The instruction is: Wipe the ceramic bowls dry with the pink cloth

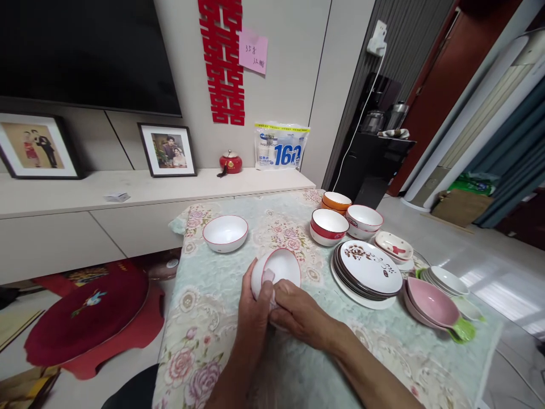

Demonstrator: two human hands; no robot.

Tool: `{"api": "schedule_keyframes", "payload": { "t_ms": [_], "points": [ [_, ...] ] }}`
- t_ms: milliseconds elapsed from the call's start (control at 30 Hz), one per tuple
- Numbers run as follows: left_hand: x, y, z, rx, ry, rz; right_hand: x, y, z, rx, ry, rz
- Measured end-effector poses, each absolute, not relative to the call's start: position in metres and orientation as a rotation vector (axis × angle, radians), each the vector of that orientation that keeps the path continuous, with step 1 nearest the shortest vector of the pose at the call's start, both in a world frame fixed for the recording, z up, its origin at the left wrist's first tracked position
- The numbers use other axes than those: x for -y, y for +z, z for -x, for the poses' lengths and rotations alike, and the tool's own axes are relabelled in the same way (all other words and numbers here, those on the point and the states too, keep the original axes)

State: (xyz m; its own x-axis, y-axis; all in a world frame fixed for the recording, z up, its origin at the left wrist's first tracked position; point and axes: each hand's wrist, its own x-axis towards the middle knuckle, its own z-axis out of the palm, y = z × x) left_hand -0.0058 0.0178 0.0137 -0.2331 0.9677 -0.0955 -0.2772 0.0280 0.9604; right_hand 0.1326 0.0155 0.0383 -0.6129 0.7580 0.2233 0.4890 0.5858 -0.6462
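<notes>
My left hand [255, 309] grips a white bowl [286, 266] with a thin red rim, tilted over the front part of the table. My right hand [300, 312] is closed at the near side of that bowl, pinching a thin pale cloth [268, 277] against its rim. Most of the cloth is hidden by my fingers. Beyond the hands, to the left, a wider white bowl [225, 233] with a red rim stands upright on the floral tablecloth [204, 318].
To the right stand stacked red bowls [328, 227], orange bowls [336, 200], white bowls [365, 218], plates [370, 267], small square dishes [394, 247] and pink bowls [434, 301] with green handles. A long cabinet [162, 196] runs behind the table. A red stool [89, 318] is at left.
</notes>
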Motion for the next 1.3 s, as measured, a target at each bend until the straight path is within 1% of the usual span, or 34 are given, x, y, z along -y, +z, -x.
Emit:
{"api": "schedule_keyframes", "payload": {
  "t_ms": [133, 200, 267, 400, 567, 633, 700, 767, 833, 900, 967, 1033, 1200, 1300],
  "points": [
    [-0.021, 0.012, 0.010, -1.113, 1.486, -0.698, -0.016, 0.039, -0.135, 2.613, 0.302, 1.123],
    [-0.021, 0.014, 0.012, -1.031, 1.495, -0.663, -0.016, 0.038, -0.134, 2.617, 0.168, 1.155],
    [-0.020, 0.016, 0.013, -0.997, 1.490, -0.625, -0.017, 0.034, -0.132, 2.580, 0.124, 1.128],
    [-0.018, 0.013, 0.010, -1.009, 1.470, -0.597, -0.017, 0.019, -0.128, 2.475, 0.255, 1.010],
    [-0.013, 0.007, -0.004, -0.994, 1.465, -0.804, -0.012, 0.012, -0.125, 2.031, 0.437, 1.058],
    [-0.010, 0.010, -0.005, -1.019, 1.450, -0.834, -0.011, 0.017, -0.124, 2.048, 0.521, 1.018],
    [-0.009, 0.015, -0.002, -1.007, 1.443, -0.799, -0.011, 0.026, -0.125, 2.217, 0.575, 0.972],
    [-0.009, 0.021, 0.003, -0.944, 1.458, -0.744, -0.013, 0.034, -0.129, 2.423, 0.534, 0.968],
    [-0.011, 0.023, 0.007, -0.886, 1.476, -0.711, -0.016, 0.038, -0.136, 2.564, 0.387, 1.042],
    [-0.013, 0.022, 0.008, -0.875, 1.487, -0.688, -0.020, 0.037, -0.142, 2.601, 0.221, 1.146],
    [-0.015, 0.020, 0.005, -0.872, 1.481, -0.666, -0.022, 0.032, -0.144, 2.572, 0.150, 1.177],
    [-0.015, 0.017, 0.002, -0.858, 1.484, -0.659, -0.021, 0.026, -0.141, 2.491, 0.235, 1.107],
    [-0.010, 0.016, -0.004, -0.888, 1.491, -0.748, -0.011, 0.021, -0.122, 1.998, 0.639, 0.970],
    [-0.010, 0.016, -0.003, -0.856, 1.493, -0.672, -0.011, 0.027, -0.122, 2.122, 0.715, 0.902]
  ]
}}
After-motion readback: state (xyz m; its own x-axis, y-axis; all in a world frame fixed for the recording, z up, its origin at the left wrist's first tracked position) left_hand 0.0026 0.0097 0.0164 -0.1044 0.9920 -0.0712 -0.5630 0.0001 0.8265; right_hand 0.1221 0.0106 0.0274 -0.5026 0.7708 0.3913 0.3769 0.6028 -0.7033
